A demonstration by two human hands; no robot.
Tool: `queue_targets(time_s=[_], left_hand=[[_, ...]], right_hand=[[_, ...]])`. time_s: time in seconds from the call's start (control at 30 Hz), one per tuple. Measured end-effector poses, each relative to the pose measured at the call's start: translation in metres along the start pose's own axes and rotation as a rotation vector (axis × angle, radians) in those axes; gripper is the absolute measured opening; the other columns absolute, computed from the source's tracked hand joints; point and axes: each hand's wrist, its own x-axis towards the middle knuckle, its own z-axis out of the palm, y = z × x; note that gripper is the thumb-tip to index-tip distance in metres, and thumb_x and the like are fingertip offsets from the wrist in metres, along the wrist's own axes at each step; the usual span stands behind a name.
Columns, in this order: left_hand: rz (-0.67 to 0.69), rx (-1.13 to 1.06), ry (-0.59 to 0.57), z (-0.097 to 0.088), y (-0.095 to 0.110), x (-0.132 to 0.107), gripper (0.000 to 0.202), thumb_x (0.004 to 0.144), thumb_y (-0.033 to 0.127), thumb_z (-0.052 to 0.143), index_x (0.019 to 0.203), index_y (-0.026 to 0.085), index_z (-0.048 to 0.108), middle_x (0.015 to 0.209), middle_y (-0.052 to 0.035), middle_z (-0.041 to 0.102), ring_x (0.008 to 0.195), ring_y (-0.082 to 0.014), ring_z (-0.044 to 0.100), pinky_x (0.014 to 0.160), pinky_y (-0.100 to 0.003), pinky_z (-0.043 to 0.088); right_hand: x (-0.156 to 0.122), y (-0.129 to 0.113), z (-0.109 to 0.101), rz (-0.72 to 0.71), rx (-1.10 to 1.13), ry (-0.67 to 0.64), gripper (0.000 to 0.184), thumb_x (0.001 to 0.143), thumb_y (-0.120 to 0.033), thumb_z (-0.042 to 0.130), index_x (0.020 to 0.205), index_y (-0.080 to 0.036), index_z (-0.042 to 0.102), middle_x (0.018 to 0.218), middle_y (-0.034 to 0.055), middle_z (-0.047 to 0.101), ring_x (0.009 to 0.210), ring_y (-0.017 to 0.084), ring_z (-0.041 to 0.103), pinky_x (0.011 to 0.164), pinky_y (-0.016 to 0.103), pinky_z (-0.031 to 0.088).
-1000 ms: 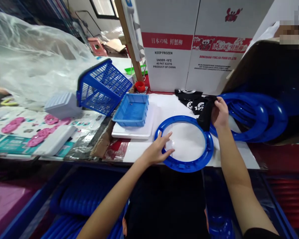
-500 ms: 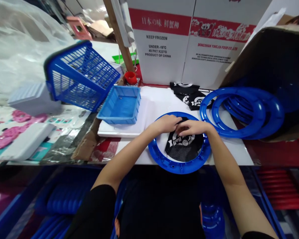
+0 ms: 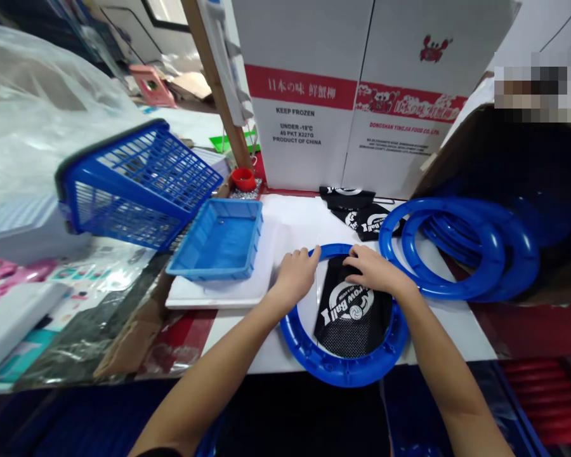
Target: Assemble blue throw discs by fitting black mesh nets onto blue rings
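A blue plastic ring (image 3: 345, 374) lies at the table's front edge, its ribbed, studded side facing up. Inside it, a piece of black mesh cloth (image 3: 349, 327) with white lettering and a ball print reaches from the far rim towards the near one. My left hand (image 3: 299, 274) is closed on the ring's far left rim, thumb pointing forward. At the far right rim, my right hand (image 3: 374, 270) bends its fingers over the cloth's upper edge; its palm hides part of the ring, and the exact hold of its fingertips is partly covered.
More blue rings (image 3: 492, 254) are stacked at the right, by an open carton (image 3: 457, 152). Black printed cloths (image 3: 374, 219) lie behind the ring. A shallow blue tray (image 3: 214, 273) stands left on white board, beside a tilted blue basket (image 3: 133, 184). White cartons (image 3: 309, 158) wall the back.
My left hand has moved left, off the cloth and onto the ring's rim. My right hand stays near the cloth's upper edge. The view has tilted up, so everything sits lower.
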Motion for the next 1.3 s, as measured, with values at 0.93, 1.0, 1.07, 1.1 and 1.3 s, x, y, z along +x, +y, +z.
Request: queue_targets(time_s=[0.93, 1.0, 1.07, 1.1, 1.3], left_hand=[[-0.012, -0.057, 0.097, 0.016, 0.0, 0.0, 0.078, 0.091, -0.008, 0.041, 0.165, 0.014, 0.04, 0.142, -0.0218, 0.066, 0.121, -0.0341, 0.07, 0.099, -0.045, 0.058], [0.113, -0.169, 0.14, 0.022, -0.004, 0.016, 0.086, 0.088, -0.011, 0.04, 0.169, 0.015, 0.034, 0.146, -0.0202, 0.066, 0.125, -0.031, 0.069, 0.106, -0.044, 0.056], [0.279, -0.283, 0.149, 0.025, -0.005, 0.03, 0.083, 0.09, -0.007, 0.042, 0.169, 0.017, 0.036, 0.146, -0.0178, 0.068, 0.129, -0.0283, 0.068, 0.109, -0.042, 0.055], [0.362, -0.319, 0.14, 0.026, -0.004, 0.034, 0.081, 0.091, -0.006, 0.042, 0.169, 0.019, 0.038, 0.145, -0.0162, 0.07, 0.13, -0.0271, 0.068, 0.11, -0.041, 0.055], [0.466, -0.162, 0.142, 0.018, 0.007, 0.016, 0.064, 0.099, 0.005, 0.049, 0.162, 0.019, 0.048, 0.163, -0.0187, 0.055, 0.148, -0.0318, 0.056, 0.124, -0.05, 0.042]], right_hand=[[-0.045, 0.005, -0.041, 0.502, 0.069, -0.318, 0.021, 0.098, -0.019, 0.058, 0.1, -0.022, 0.08, 0.128, 0.0145, 0.067, 0.124, 0.032, 0.066, 0.106, 0.041, 0.052], [-0.051, 0.014, -0.044, 0.4, 0.111, -0.218, 0.016, 0.096, -0.023, 0.065, 0.095, -0.022, 0.081, 0.151, 0.0141, 0.06, 0.155, 0.04, 0.041, 0.126, 0.054, 0.036], [-0.052, 0.022, -0.042, 0.282, 0.16, -0.113, 0.015, 0.096, -0.029, 0.067, 0.097, -0.023, 0.082, 0.172, 0.0105, 0.042, 0.168, 0.04, 0.018, 0.134, 0.06, 0.02], [-0.049, 0.025, -0.038, 0.231, 0.188, -0.089, 0.016, 0.097, -0.03, 0.067, 0.099, -0.024, 0.082, 0.176, 0.0088, 0.035, 0.169, 0.039, 0.014, 0.135, 0.061, 0.018], [-0.023, 0.033, -0.013, 0.112, 0.227, -0.083, 0.013, 0.094, -0.019, 0.068, 0.094, -0.022, 0.081, 0.156, 0.0125, 0.06, 0.148, 0.036, 0.053, 0.125, 0.058, 0.041]])
